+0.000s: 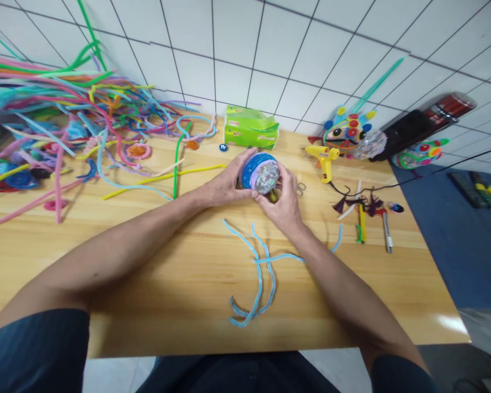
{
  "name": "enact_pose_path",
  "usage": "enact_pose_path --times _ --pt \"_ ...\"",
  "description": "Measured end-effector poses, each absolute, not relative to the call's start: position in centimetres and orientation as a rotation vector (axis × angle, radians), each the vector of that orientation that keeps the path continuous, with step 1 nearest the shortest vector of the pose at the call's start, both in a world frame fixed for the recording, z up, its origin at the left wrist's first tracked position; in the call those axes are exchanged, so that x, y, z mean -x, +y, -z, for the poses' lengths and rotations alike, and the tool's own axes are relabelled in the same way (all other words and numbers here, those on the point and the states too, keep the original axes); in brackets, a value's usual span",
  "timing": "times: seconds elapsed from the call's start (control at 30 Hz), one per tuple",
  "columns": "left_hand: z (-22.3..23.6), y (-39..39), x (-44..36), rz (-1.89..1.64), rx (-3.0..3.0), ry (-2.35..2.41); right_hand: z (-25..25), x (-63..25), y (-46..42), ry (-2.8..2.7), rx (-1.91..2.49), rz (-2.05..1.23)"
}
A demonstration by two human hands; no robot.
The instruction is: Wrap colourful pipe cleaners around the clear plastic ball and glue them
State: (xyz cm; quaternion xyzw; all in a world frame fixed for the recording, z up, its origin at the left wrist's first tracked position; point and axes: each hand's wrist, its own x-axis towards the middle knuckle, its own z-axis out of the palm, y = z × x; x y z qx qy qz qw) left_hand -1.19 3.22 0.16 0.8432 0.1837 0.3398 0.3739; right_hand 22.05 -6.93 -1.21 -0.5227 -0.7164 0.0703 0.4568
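Between my two hands is a round craft piece [265,178], wrapped in blue and lilac bands with a glittery silver end facing me. My left hand [228,183] curls around its left side, thumb along the lower edge. My right hand [285,203] grips the right and lower side. Part of the piece lies hidden behind my fingers. Several light blue pipe cleaners [258,273] lie curved on the table nearer to me, one running under my right forearm. A pair of scissors [300,189] shows partly behind my right hand.
Colourful pipe cleaners [65,117] pile up at the left. A green tissue pack [249,128] stands by the tiled wall. To the right are a yellow glue gun [325,161] with a black cord, decorated craft pieces [347,134], a dark red bottle [429,123] and a utility knife [388,233].
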Motion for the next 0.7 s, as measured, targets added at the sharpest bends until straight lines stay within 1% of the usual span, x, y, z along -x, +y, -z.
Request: enact_pose_path --times 0.27,0.53,0.7 --pt "-0.9 3.0 1.7 -0.833 -2.13 0.509 1.2 -22.1 -7.1 -1.749 1.302 -0.255" --pt "-0.2 3.3 1.2 -0.915 -2.171 0.49 0.6 -21.3 -7.2 -1.626 1.336 -0.313" --pt "-0.1 3.1 0.7 -0.968 -2.237 0.469 0.3 -20.6 -7.0 -1.576 1.442 -0.224"
